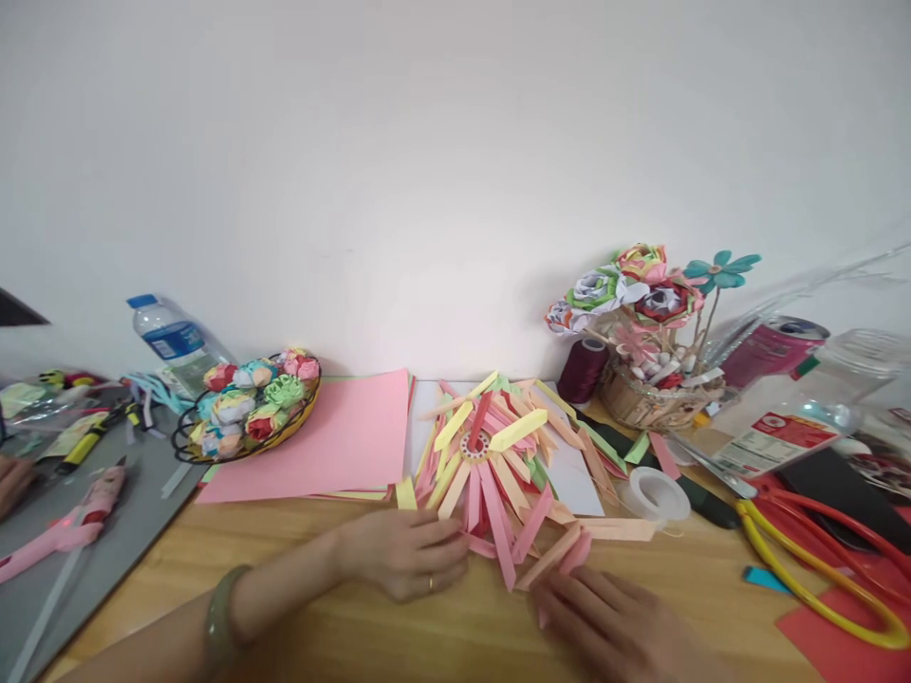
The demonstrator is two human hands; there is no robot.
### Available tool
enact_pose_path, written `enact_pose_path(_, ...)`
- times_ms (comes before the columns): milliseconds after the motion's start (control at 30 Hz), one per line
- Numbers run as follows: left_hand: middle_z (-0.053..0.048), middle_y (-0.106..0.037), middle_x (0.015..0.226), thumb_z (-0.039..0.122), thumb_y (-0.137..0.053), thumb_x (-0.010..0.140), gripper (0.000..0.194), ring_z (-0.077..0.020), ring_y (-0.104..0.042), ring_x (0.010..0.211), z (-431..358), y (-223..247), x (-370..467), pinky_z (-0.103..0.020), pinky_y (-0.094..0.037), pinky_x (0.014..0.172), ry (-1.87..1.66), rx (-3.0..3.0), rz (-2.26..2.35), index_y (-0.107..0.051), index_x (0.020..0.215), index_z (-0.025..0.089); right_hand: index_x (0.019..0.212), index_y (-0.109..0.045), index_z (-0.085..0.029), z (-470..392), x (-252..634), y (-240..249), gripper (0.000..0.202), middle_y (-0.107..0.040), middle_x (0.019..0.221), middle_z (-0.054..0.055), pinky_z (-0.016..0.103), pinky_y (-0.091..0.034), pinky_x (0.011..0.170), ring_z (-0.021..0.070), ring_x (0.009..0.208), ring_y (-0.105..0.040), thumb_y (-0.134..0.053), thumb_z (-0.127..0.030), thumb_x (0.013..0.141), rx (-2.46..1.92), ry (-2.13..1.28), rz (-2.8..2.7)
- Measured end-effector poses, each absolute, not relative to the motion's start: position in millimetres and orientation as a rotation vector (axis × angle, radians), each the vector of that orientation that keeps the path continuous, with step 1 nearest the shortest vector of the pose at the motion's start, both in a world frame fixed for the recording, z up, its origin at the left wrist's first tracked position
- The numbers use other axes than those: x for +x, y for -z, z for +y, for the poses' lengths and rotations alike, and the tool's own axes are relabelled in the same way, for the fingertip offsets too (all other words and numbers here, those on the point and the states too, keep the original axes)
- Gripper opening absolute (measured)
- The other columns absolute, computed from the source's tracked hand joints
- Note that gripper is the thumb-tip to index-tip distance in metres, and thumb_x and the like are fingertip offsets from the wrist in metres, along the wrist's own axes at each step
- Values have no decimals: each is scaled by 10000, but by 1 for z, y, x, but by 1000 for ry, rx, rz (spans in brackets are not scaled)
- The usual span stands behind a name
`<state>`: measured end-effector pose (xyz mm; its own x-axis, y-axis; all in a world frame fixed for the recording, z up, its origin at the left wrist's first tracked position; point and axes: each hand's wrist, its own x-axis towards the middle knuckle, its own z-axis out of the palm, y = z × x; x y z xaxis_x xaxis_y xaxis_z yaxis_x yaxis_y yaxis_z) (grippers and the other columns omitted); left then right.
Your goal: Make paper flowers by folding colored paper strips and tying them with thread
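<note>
A pile of folded paper strips (498, 474) in pink, yellow, peach and green lies on the wooden table in front of me. Amid it sits a small round piece with a dotted rim (475, 444). My left hand (405, 555), with a ring and a green bangle, rests palm down at the pile's near left edge. Its fingers stretch out, their tips by a pink strip. At the near right my right hand (619, 617), blurred, reaches its outstretched fingers to peach and pink strips (551, 560). I see nothing held in either hand; the undersides are hidden.
Left stands a basket of paper roses (256, 408) on pink paper sheets (362, 446). A pink glue gun (71, 531) lies on a grey mat. Right are a tape roll (656, 495), scissors with yellow and red handles (818, 588), maroon thread (584, 370) and a flower basket (641, 396).
</note>
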<state>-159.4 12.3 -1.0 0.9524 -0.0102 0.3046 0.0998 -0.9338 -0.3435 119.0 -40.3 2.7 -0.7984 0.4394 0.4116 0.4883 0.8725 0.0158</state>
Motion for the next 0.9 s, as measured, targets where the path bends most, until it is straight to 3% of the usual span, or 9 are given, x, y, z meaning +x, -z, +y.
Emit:
enact_pose_path(200,-49,-647,820,136,-411,809,187,-151,-551,889,39,-12,-145,-299,-438,802,614,-2875,-851,-596,828,158,948,-603,-104,-21,118,-32,408,-684,827,101,318,-491,645,203,775,-615,-202,-67,882,-595,380,-2608)
enact_pose_path(367,-10,-655,861,177,-401,838,197,-189,-513,994,50,-19,-130,-482,-243,976,581,-2758,-1139,-596,858,196,981,-591,-164,-13,115,-31,333,-658,891,84,305,-477,670,183,815,-584,-285,-101,868,-741,224,-2696)
enact_pose_path(500,-43,-632,979,185,-388,850,225,-188,-491,992,60,-17,-117,-386,-328,905,467,-2748,-1188,-582,963,180,984,-576,-173,-20,120,-9,283,-626,979,82,355,-458,707,221,883,-555,-340,-116,838,-782,220,-2764)
enact_pose_path(700,-53,-628,806,165,-460,802,141,-214,-491,906,71,-11,-112,-387,-361,828,221,-2736,-1249,-598,829,155,759,-557,-188,-33,128,-4,227,-605,695,25,316,-443,542,185,603,-546,-354,-135,846,-801,56,-2763)
enact_pose_path(800,-56,-606,814,152,-490,761,97,-222,-476,920,72,-13,-113,-387,-367,820,268,-2759,-1266,-586,774,152,893,-567,-207,-27,125,-23,224,-639,776,28,259,-469,584,159,675,-598,-352,-149,865,-1018,-180,-2580)
enact_pose_path(900,-50,-574,849,155,-512,718,62,-204,-478,892,72,-22,-114,-348,-398,778,481,-2822,-1453,-573,728,159,1104,-513,-222,-1,124,-39,270,-664,774,14,225,-471,516,131,584,-605,-448,-283,849,-1354,-315,-2286)
